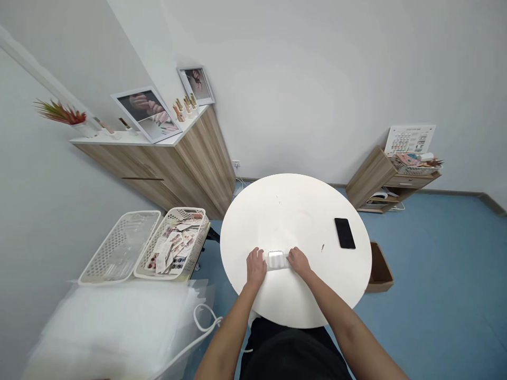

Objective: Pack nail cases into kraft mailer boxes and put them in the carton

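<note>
Your right hand (298,261) pinches the right end of a clear packet (276,259) lying near your edge of the round white table (289,211); your left hand (256,267) is at its left end, its grip unclear. To your left, one white basket (141,272) holds clear plastic pieces (129,240), its neighbour (169,275) a heap of printed cards (174,248).

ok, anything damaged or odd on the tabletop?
Yes: a small, dark, irregular mark on the round white table, left of the black rectangular phone. It stands out against the pale surface; chip or stain, I can't tell.
</note>
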Demonstrator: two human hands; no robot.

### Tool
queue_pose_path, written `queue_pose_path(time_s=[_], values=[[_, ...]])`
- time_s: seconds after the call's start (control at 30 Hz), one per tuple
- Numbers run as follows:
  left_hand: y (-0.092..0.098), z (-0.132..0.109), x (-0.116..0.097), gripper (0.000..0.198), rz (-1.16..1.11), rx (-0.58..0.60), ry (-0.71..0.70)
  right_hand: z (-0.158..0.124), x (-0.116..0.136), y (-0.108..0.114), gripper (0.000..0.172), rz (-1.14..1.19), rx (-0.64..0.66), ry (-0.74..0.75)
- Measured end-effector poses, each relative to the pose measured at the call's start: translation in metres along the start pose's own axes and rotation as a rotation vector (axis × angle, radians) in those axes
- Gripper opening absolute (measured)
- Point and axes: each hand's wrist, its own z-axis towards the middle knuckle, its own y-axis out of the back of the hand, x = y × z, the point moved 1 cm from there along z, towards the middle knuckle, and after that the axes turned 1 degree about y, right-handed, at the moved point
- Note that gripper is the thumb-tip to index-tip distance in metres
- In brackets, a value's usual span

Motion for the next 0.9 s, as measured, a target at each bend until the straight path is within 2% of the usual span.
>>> queue_pose_path(time_s=[0.03,0.1,0.17,0.33,0.47,0.53,0.6,0.73,0.9], values=[[-0.006,-0.003,-0.005,0.051,0.039,-0.021,-0.103,0.001,-0.001,-0.001,0.011,-0.001,-0.007,0.000],[-0.019,-0.010,-0.014,0.065,0.093,0.043,-0.337,0.002,-0.001,-0.004,0.009,0.001,-0.019,-0.007],[-0.031,-0.017,-0.020,0.073,0.138,0.102,-0.447,0.004,-0.002,-0.006,0.008,0.001,-0.025,-0.009],[-0.048,-0.021,-0.013,0.073,0.183,0.075,-0.352,0.008,-0.008,-0.009,0.010,0.027,-0.032,0.012],[-0.053,-0.015,-0.003,0.073,0.186,0.066,-0.344,0.004,-0.011,-0.006,0.025,-0.019,-0.077,0.058],[-0.055,-0.009,0.000,0.073,0.199,0.079,-0.338,-0.002,-0.008,0.000,0.033,-0.093,-0.133,0.130],[-0.056,-0.003,0.001,0.074,0.211,0.110,-0.332,-0.009,-0.003,0.005,0.035,-0.156,-0.153,0.266],[-0.052,0.008,0.002,0.071,0.187,0.160,-0.345,-0.020,0.008,0.010,0.035,-0.176,-0.069,0.517],[-0.046,0.008,-0.002,0.065,0.165,0.184,-0.362,-0.026,0.012,0.004,0.041,-0.215,-0.037,0.549]])
